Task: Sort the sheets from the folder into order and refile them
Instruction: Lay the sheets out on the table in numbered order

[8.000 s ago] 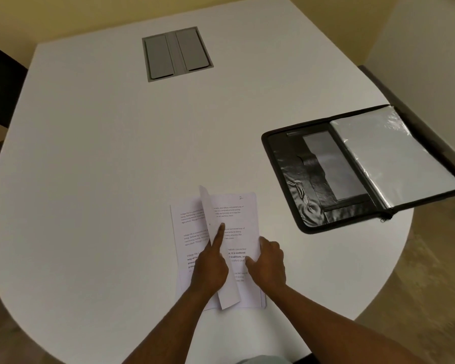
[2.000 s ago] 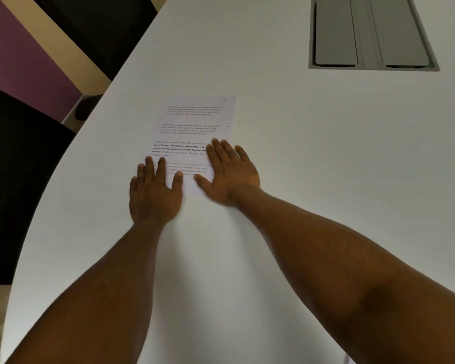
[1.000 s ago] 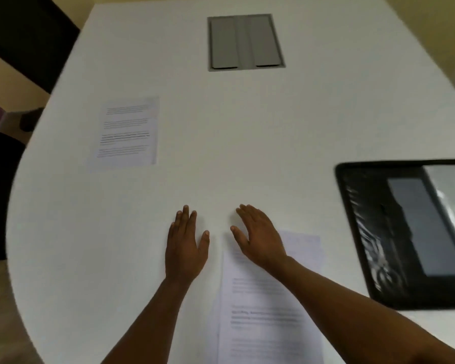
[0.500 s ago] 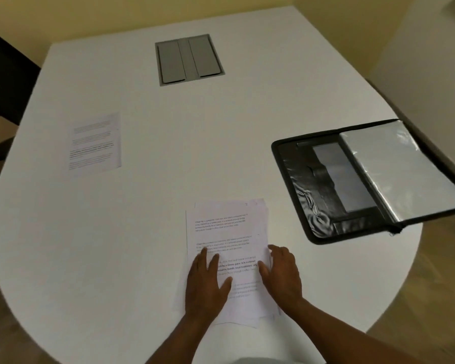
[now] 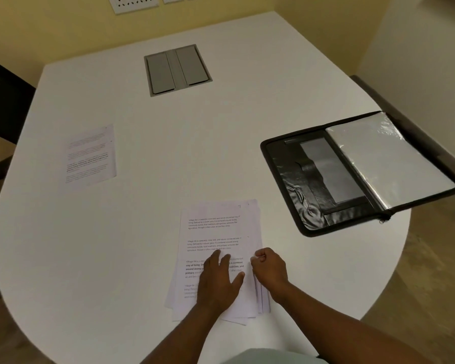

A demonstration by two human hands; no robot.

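Observation:
A loose stack of printed sheets (image 5: pixel 216 232) lies on the white table (image 5: pixel 147 232) in front of me. My left hand (image 5: pixel 217 281) rests flat on the top sheet with straight fingers. My right hand (image 5: pixel 268 269) is at the stack's right edge, its fingers curled and pinching the edge of the top sheet. One single printed sheet (image 5: pixel 91 155) lies apart at the table's left. The black folder (image 5: pixel 300 179) lies open at the right, a clear plastic sleeve (image 5: pixel 386 158) showing on its right half.
A grey cable hatch (image 5: pixel 177 69) is set into the table at the back. A dark chair (image 5: pixel 3 101) stands beyond the left edge. Wall sockets (image 5: pixel 133 2) sit above the far edge. The folder's right part overhangs the table's rim.
After laying one sheet at the far left, both hands came back to the near stack. In the last half second my right hand curled and pinched the top sheet's right edge.

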